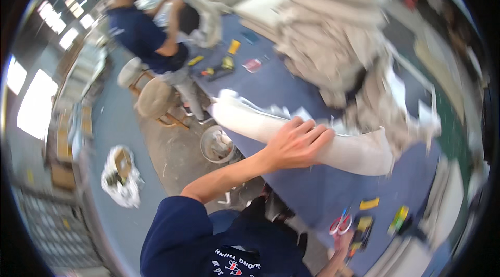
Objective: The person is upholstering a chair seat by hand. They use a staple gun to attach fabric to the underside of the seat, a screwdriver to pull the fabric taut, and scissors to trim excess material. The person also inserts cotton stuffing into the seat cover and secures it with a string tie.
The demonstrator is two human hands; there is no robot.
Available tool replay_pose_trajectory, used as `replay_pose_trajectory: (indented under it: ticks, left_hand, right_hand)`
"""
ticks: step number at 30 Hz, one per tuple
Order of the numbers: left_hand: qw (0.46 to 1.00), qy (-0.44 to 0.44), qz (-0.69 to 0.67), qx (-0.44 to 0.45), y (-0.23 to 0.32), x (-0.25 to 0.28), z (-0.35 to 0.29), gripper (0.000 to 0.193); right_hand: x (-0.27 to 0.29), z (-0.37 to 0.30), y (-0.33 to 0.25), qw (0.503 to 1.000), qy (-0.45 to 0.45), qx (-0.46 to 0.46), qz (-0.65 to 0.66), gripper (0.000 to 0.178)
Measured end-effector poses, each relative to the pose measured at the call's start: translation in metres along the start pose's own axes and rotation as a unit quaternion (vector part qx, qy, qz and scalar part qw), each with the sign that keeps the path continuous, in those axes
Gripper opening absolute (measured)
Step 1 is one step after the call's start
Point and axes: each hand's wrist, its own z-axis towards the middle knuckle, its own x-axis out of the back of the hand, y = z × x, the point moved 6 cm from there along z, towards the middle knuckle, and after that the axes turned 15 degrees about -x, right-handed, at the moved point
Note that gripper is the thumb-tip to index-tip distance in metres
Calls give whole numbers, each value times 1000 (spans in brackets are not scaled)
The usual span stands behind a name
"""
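A long, curved piece covered in cream fabric (245, 120) spans the space above the table's near edge. Loose white material shows along its far side. My left hand (299, 144) grips it near the middle, fingers curled over the top. Lower right, my right hand (341, 244) is by a pair of scissors (341, 224) with red and white handles. Its fingers are blurred, so whether they hold the scissors is unclear. Just right of that hand lies a black and yellow tool (363, 230). A yellow strip (369, 203) and a yellow-green item (399, 219) lie nearby.
Beige fabric (333, 32) is heaped on the blue-grey table (323, 193). A co-worker (143, 27) stands at the far left beside round stools (155, 98). On the floor are a bucket (217, 145) and a white plastic bag (121, 178). A drill-like tool (221, 68) lies near the co-worker.
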Motion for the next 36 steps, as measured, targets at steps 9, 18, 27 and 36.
replay_pose_trajectory:
  ticks: [9, 18, 27, 36]
  left_hand:
    - [991, -135, -8, 1, 145, -223, -296, 42]
    - [975, -112, -162, 101, 156, -245, -294, 82]
    - [911, 13, -372, 175, 234, -249, -233, 23]
    - [906, -5, -391, 161, 253, -252, -272, 13]
  right_hand:
    - [5, -63, 145, 990, 54, 49, 118, 43]
    - [-29, -17, 231, 992, -31, 106, -68, 19]
    - [-85, -56, 246, 964, -250, 88, -30, 62]
    - [-101, -66, 263, 915, -388, -88, 62, 63]
